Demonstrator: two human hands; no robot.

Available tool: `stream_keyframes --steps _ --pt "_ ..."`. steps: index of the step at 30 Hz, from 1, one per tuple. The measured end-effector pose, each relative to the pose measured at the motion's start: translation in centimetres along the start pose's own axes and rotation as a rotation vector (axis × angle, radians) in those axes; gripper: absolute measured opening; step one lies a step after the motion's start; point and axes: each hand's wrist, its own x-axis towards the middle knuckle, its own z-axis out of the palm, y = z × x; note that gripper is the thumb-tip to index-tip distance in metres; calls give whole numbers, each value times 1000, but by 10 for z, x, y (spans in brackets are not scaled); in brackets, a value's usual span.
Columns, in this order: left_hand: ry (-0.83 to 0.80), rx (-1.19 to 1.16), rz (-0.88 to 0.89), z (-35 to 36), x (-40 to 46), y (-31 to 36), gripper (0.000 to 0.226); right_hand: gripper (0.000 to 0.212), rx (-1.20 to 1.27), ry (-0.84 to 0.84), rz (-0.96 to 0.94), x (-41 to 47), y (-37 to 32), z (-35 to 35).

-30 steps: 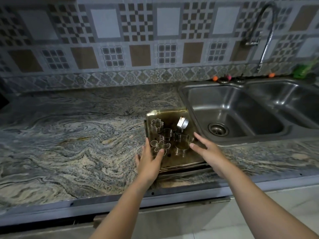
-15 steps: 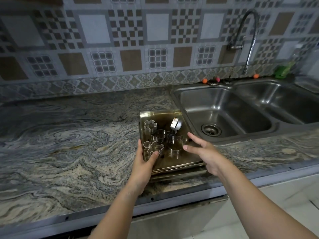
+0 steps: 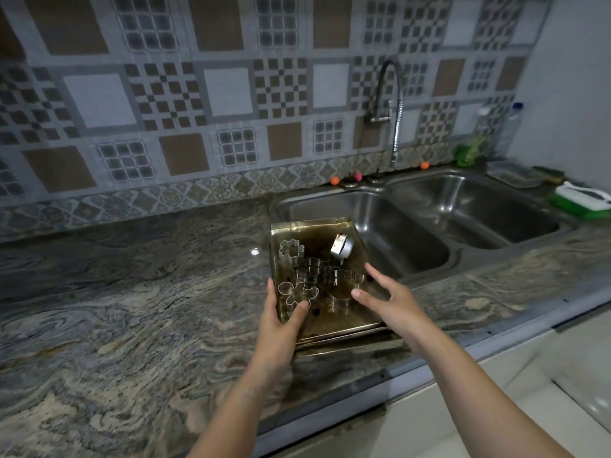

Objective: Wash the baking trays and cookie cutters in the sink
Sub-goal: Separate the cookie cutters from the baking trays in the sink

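A stack of stained metal baking trays [image 3: 310, 230] lies on the granite counter just left of the sink [image 3: 390, 226]. Several metal cookie cutters rest in the top tray: a flower cutter [image 3: 291, 248], a gingerbread-man cutter [image 3: 297, 291], a round cutter [image 3: 342, 245] and others bunched in the middle. My left hand [image 3: 281, 322] grips the tray's left edge, thumb inside near the gingerbread-man cutter. My right hand [image 3: 385, 299] hovers over the tray's right side, fingers spread, holding nothing.
A double steel sink has a tall spring faucet [image 3: 395, 107] behind it. A green sponge holder [image 3: 468, 152], a clear bottle [image 3: 510, 127] and a green-and-white brush [image 3: 582, 196] stand at the far right. The marbled counter [image 3: 132, 292] stretches left.
The view has shifted, with the sink nearer the centre. My left hand keeps its hold on the tray edge. My right hand has lifted slightly over the cutters.
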Motion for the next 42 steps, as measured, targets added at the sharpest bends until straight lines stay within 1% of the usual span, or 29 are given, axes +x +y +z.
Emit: stream_keyframes --steps 7,12,20,24,29,32,36,39,42 --pt "-76 23 31 140 24 17 76 68 -4 103 11 22 29 -133" --pt "-127 39 11 240 49 20 78 68 -22 148 20 42 47 -232" --pt "-144 47 -3 354 98 27 77 69 -23 184 32 96 65 -339" --pt "-157 74 8 397 143 29 75 70 -39 191 20 140 71 -377" --pt "-173 100 35 444 211 23 69 71 -137 217 52 208 74 -419" --pt "-160 131 14 462 249 17 71 71 -146 211 78 245 80 -433" --pt "-167 161 -55 480 290 3 73 74 -131 165 123 288 100 -445" --pt "-163 219 -146 488 306 -10 74 74 -106 97 174 313 117 -449" --pt "-134 292 -202 496 321 -27 73 75 -93 19 205 338 135 -451"
